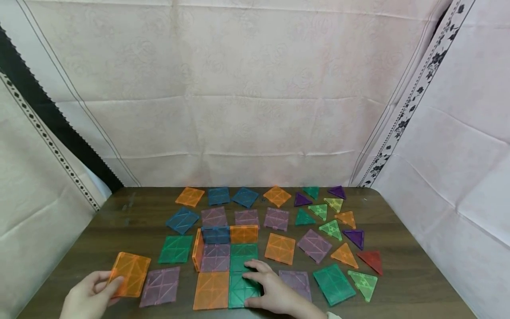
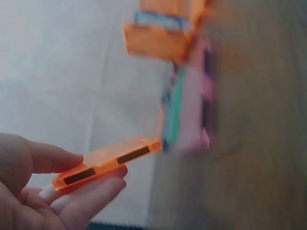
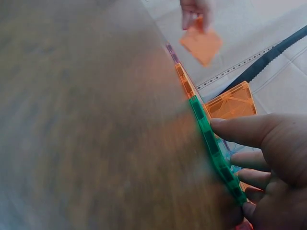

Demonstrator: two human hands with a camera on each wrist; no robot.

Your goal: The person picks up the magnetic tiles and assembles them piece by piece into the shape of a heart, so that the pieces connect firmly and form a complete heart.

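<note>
My left hand pinches an orange square magnetic tile, raised at the front left. In the left wrist view, thumb and fingers grip its faces. My right hand rests with spread fingers on the front green tile of a flat two-by-two base, its thumb by the front edge. The base also has an orange tile, a purple tile and a second green tile. Upright along its back stand a blue tile and an orange wall tile; another orange tile stands at the left.
A loose purple tile and a green square lie left of the base. Behind are more squares, including a blue one. To the right lie an orange square, a green square and several triangles, one red.
</note>
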